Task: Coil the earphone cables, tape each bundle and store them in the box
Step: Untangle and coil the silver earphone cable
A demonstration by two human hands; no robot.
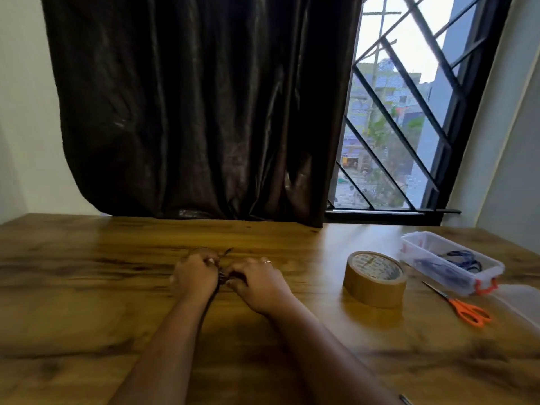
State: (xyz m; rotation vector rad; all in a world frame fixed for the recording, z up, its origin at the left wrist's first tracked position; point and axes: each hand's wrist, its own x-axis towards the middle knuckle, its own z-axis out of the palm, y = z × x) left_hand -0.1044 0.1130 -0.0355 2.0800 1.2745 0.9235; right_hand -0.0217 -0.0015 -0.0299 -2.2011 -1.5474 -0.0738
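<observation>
Evidently, the coiling step is in hand: a dark earphone cable (221, 277) is pinched between the left hand (194, 273) and the right hand (257, 280), both well to the left of the tape roll (375, 279) and low over the tabletop (87, 287). The fingers of both hands are curled round the cable, so neither hand is free. A loose end is seen poking out beyond the left hand, and a strand is trailed back beside the left forearm. How many turns are wound cannot be told, since the bundle is mostly hidden by the fingers. Just right of the tape roll the clear box (409, 244) is set open, and bluish cables are already laid in it, so part of the task is judged done. The orange-handled scissors (467, 311) are laid right of the tape roll, nearer the person than the box. The next move is judged to call for the trailing strand to be gathered in, the bundle to be pinched by one hand, and the other hand to be freed for the tape roll.
</observation>
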